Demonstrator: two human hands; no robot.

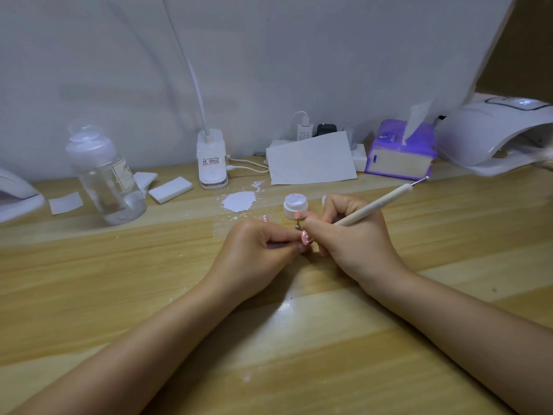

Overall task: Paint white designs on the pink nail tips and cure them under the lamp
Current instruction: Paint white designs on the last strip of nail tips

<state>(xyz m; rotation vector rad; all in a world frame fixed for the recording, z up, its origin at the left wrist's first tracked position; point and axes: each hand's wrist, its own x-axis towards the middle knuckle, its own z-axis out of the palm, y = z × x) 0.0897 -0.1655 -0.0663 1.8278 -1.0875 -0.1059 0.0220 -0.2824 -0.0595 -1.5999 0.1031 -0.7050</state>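
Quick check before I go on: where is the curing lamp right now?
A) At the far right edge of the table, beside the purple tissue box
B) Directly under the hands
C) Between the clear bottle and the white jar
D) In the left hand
A: the white curing lamp stands at the far right, next to the purple tissue box, well away from both hands.

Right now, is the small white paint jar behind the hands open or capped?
Open. The small white paint jar stands upright with no lid on it, and its pale inside shows through the mouth.
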